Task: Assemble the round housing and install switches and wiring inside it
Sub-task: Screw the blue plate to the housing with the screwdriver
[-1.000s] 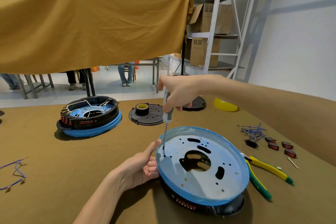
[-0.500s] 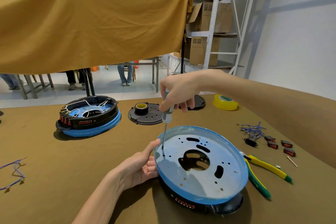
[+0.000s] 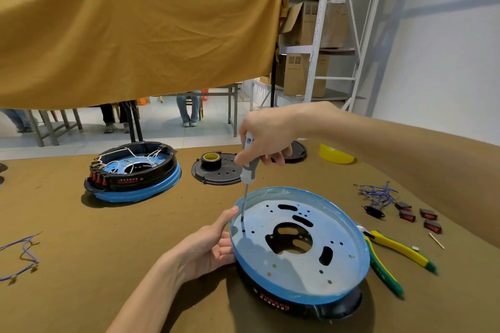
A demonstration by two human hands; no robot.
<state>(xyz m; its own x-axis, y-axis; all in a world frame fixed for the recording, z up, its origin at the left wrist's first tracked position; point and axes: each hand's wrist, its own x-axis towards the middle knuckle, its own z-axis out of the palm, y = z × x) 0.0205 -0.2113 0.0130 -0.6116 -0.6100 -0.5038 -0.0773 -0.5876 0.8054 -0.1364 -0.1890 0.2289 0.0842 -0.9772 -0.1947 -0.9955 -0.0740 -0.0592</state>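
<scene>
Driving a screw at the near housing's left rim, the right hand grips the screwdriver; the left hand, fingers relaxed, steadies it; the switches and wires on the right remain uninstalled.

Place: workshop or small factory floor
Storage: metal shelving with cardboard boxes
Bench: covered worktable, pliers, loose switches, wires

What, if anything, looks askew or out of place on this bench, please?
Nothing stands out. The near housing sits tilted only because the left hand props its rim while the right hand drives the screwdriver.
</scene>
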